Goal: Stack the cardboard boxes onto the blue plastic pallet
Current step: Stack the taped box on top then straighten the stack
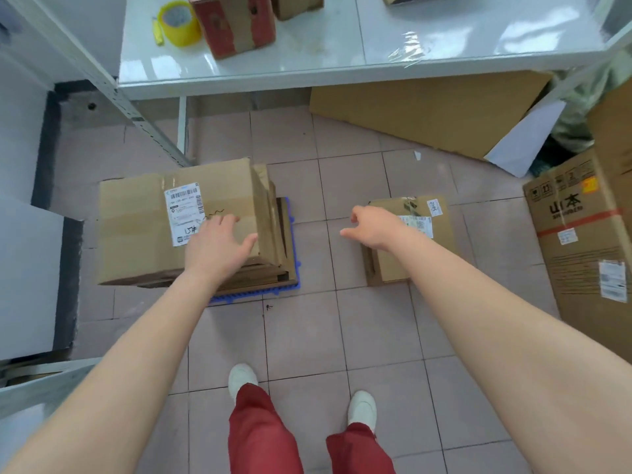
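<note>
The blue plastic pallet (297,268) lies on the tiled floor (301,336), mostly covered; only its near and right edges show. A stack of cardboard rests on it, topped by a large cardboard box (143,230) that carries a white shipping label (183,213) and overhangs the pallet to the left. The left hand (219,246) is over the near right part of this box top, fingers spread, grip open and holding nothing (contact with the cardboard cannot be confirmed). The right hand (374,227) is extended over the floor beside a small cardboard box (410,248), fingers loosely curled, grip open and empty. This small box sits on the floor, well apart from the pallet, to its right. A tall printed carton (581,241) stands at the far right. On the white counter (342,46) above sit a roll of yellow tape (179,23) and a red-taped box (236,23).
</note>
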